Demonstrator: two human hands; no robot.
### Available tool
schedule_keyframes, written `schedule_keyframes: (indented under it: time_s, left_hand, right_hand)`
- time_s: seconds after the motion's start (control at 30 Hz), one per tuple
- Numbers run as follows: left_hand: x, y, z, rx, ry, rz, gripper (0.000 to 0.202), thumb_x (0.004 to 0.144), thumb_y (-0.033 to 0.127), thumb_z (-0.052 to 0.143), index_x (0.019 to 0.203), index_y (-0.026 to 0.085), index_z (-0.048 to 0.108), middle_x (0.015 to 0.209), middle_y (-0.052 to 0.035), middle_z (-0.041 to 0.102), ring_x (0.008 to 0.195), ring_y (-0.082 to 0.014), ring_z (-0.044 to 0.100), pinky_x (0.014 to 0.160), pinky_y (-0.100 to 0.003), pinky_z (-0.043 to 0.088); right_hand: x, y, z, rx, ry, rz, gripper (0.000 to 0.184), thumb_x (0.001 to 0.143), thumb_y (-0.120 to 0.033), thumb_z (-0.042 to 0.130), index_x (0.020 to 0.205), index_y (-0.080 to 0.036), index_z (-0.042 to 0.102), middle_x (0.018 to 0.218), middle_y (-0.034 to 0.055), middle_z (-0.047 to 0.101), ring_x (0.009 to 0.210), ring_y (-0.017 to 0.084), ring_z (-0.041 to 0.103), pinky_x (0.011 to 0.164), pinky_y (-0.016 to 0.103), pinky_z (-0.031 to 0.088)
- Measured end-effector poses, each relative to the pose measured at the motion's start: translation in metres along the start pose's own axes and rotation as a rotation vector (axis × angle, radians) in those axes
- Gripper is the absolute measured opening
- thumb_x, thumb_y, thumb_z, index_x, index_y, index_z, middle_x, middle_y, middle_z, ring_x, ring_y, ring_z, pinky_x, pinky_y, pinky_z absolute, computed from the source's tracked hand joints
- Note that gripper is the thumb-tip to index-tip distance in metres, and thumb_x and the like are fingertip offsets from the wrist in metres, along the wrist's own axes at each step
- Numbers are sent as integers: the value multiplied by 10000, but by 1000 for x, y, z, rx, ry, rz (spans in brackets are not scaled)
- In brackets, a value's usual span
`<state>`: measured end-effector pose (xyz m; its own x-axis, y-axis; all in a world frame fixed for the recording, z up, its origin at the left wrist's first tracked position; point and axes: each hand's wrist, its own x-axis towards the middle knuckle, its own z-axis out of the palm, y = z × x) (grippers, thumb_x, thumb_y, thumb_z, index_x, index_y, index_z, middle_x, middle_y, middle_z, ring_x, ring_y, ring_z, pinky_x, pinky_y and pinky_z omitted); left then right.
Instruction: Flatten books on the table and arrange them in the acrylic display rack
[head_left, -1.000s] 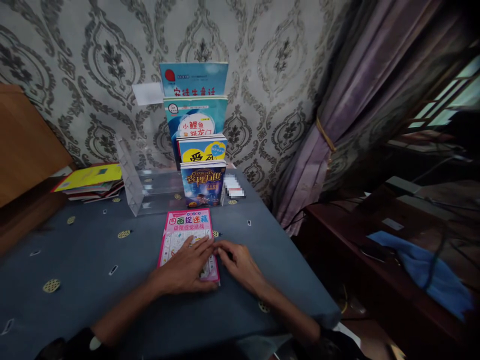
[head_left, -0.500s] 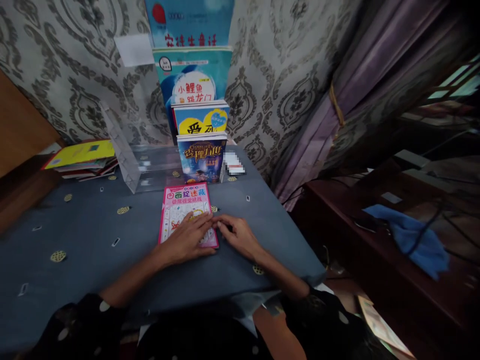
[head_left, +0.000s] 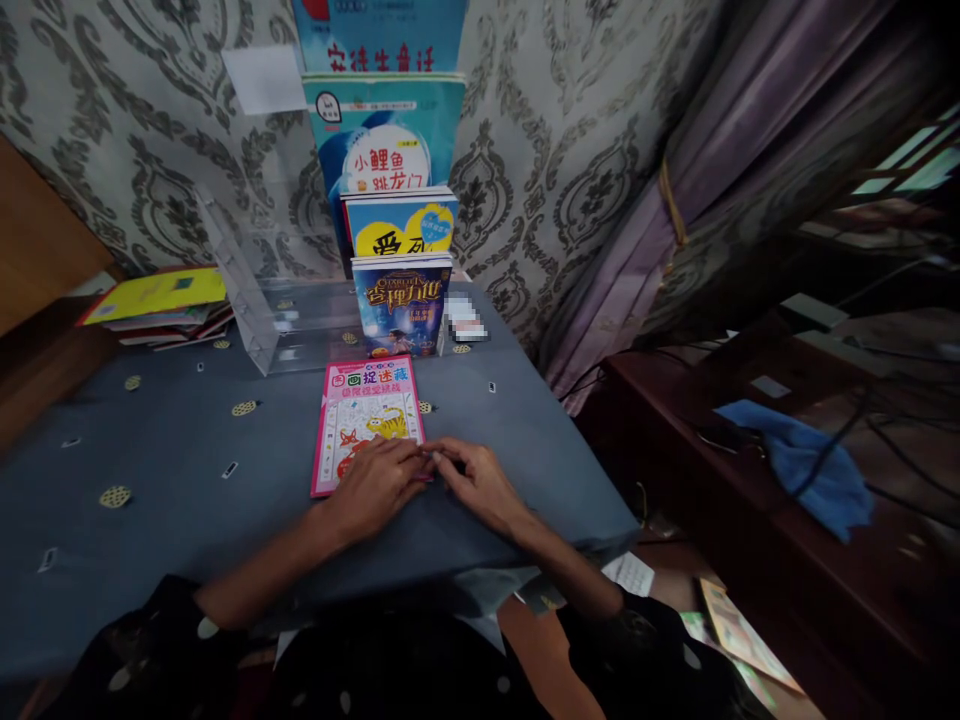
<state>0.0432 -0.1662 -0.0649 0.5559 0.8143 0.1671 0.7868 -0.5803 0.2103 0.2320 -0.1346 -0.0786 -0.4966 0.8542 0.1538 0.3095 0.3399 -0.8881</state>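
Observation:
A pink picture book [head_left: 369, 405] with a red fox and a yellow tiger on its cover lies closed on the grey-blue tablecloth. My left hand [head_left: 379, 482] rests palm down across its lower right part, fingers stretched and lying on the cover. At the book's right edge, my right hand [head_left: 480, 488] has thumb and fingertips drawn together in a pinch, touching the left fingertips. The lower right corner of the book is partly covered by my hands.
Behind the book, a clear acrylic rack [head_left: 251, 300] holds upright books in tiers, a blue storybook [head_left: 401, 310] in front. A book stack [head_left: 161, 300] lies at left. Right of the table are a dark red desk [head_left: 675, 440] with a blue cloth [head_left: 802, 465], and a purple curtain [head_left: 637, 240].
My left hand has slid down the cover, uncovering the tiger picture. My right fingertips have drawn closer together at the book's edge. The camera view has shifted slightly.

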Motion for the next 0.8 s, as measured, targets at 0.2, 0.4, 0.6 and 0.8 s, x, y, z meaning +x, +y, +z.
schedule_keyframes:
  time_s: [0.2,0.4,0.6,0.8]
  left_hand:
    - [-1,14,5,125,62,-15,193,998,224,491,993,147,668,955,-87,693,950,-238,646,834,-400,517]
    - [-9,34,7,221,4,-115,239,962,119,463,1128,117,634,1079,-121,670,1013,-256,627,863,-410,522]
    - [-27,46,26,271,60,-156,405,958,108,410,1345,67,524,1378,-175,586,1289,-272,541,1056,-424,459]
    - [-43,47,32,267,91,-159,433,1020,215,349,1386,35,496,1435,-189,542,1357,-272,491,1105,-439,441]
  right_hand:
    - [-8,-5,0,-61,-1,-17,318,941,-256,464,1119,-161,711,860,55,761,667,160,670,604,251,501]
    - [-16,-2,2,-196,-4,-133,317,959,-224,451,1161,-208,696,1026,72,769,872,195,717,799,312,542]
    - [-20,2,5,-243,32,-201,310,971,-227,446,1160,-218,692,984,70,770,871,205,719,799,333,563]
    - [-20,7,4,-255,32,-195,326,958,-209,443,1179,-213,684,1007,72,772,882,193,726,806,322,572]
